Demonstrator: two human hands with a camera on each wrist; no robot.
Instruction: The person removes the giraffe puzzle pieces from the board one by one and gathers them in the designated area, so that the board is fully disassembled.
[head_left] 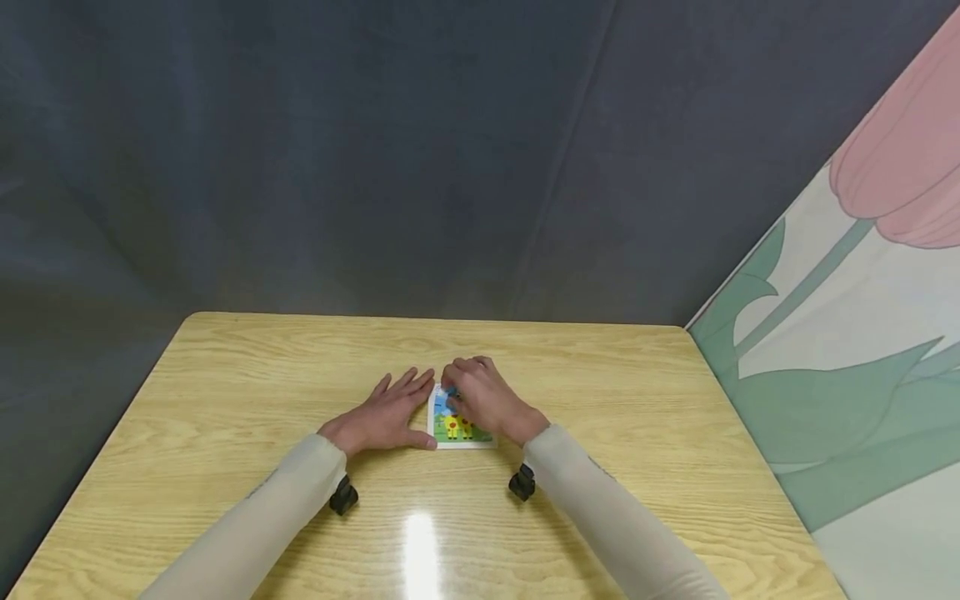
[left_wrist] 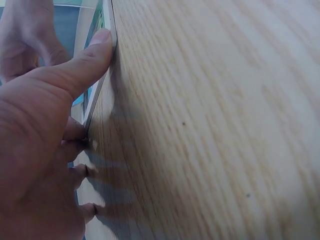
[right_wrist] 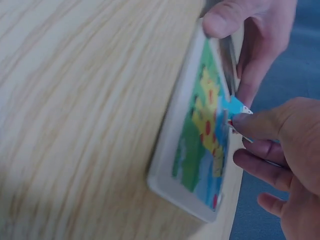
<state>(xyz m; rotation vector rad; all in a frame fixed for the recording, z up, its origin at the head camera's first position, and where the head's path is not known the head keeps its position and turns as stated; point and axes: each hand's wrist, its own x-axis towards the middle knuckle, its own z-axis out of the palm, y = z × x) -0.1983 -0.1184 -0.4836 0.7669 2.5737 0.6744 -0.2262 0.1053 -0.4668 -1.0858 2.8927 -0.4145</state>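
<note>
Nearest lay two pale sleeves point(head_left: 255, 517), reaching over the bench point(head_left: 225, 400). Beyond them, the picture board point(head_left: 463, 445) lay flat on the wood between the hands. The left hand point(head_left: 386, 417), fingers extended and grasping nothing, bordered its left side, the thumb touching the near corner, apparently as a steady. The right hand point(head_left: 487, 396) pinched a small blue piece point(right_wrist: 233, 106) at the board's far part. The step in hand was judged to be fitting or freeing this piece; which, could not be told. The next move called for a level, well-aligned piece and a braced board. Farthest hung a dark curtain point(head_left: 375, 167).
</note>
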